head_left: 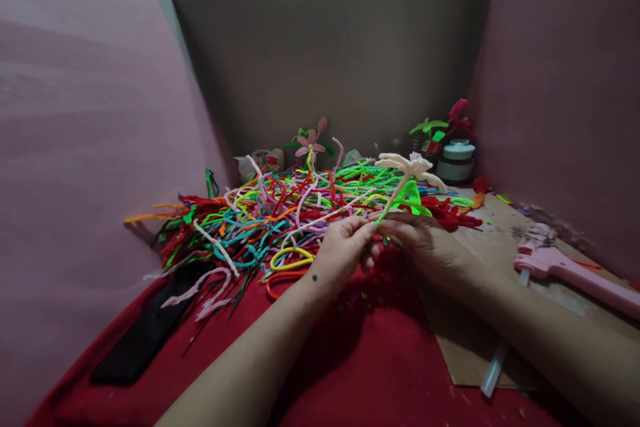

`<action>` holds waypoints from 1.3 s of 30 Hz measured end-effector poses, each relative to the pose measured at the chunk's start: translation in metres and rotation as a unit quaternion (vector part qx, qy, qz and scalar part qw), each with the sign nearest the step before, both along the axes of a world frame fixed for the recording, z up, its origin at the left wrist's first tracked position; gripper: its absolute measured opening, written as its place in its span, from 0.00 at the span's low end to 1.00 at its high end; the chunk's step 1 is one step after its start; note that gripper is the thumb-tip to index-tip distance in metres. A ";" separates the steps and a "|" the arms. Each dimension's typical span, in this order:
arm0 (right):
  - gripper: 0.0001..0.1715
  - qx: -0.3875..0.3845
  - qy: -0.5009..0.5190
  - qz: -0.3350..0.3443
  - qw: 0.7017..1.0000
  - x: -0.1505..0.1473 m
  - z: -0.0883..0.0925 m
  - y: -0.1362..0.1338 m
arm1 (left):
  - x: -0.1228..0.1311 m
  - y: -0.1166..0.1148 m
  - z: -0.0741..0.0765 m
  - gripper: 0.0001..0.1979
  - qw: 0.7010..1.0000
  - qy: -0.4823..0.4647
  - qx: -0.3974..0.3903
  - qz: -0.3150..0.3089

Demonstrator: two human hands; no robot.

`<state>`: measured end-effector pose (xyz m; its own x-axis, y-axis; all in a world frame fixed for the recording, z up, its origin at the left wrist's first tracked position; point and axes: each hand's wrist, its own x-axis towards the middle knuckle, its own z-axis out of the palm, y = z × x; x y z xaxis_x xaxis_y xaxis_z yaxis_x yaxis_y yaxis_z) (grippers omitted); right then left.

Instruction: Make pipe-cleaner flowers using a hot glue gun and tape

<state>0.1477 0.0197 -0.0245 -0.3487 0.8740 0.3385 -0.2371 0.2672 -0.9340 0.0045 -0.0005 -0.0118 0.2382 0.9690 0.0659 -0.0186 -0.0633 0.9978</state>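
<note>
Forearms angled inward, left hand and right hand both pinched closed on the stem of a cream flower

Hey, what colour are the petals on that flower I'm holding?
The petals are creamy white, showing best in the head view.

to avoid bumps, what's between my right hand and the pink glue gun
In the head view, brown cardboard lies between the right hand and the pink glue gun, with small scraps farther back.
</note>
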 end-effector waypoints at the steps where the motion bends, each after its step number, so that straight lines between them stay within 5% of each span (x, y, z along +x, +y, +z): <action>1: 0.11 0.025 -0.013 -0.022 0.999 0.001 0.001 -0.001 | 0.002 -0.001 -0.002 0.11 0.997 0.041 0.043 0.046; 5: 0.10 0.076 -0.082 -0.085 0.990 0.003 0.007 -0.006 | 0.002 -0.008 -0.010 0.07 0.933 0.222 0.226 0.171; 7: 0.10 0.069 -0.095 -0.093 0.989 0.001 0.009 -0.009 | -0.001 -0.009 -0.012 0.03 0.904 0.275 0.278 0.175; 10: 0.09 0.057 -0.097 -0.101 0.989 -0.002 0.010 -0.011 | -0.003 -0.007 -0.014 0.07 0.903 0.267 0.300 0.149; 15: 0.11 0.076 -0.083 -0.079 0.991 -0.001 0.013 -0.013 | 0.001 -0.002 -0.006 0.11 0.977 0.124 0.152 0.082; 19: 0.11 0.114 -0.103 -0.078 0.985 0.003 0.021 -0.016 | 0.003 -0.003 0.003 0.09 0.997 0.033 0.054 0.041; 33: 0.07 0.057 -0.060 -0.048 0.995 0.004 0.006 -0.006 | -0.004 0.000 0.000 0.07 0.974 -0.165 -0.089 -0.126; 39: 0.08 -0.086 0.056 0.040 0.994 0.001 -0.002 -0.004 | -0.007 0.003 -0.001 0.06 0.945 -0.223 -0.129 -0.201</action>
<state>0.1491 0.0157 -0.0262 -0.3887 0.8931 0.2264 -0.3567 0.0807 -0.9307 -0.0030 0.0020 -0.0133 0.5953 0.8033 0.0206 -0.4116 0.2828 0.8664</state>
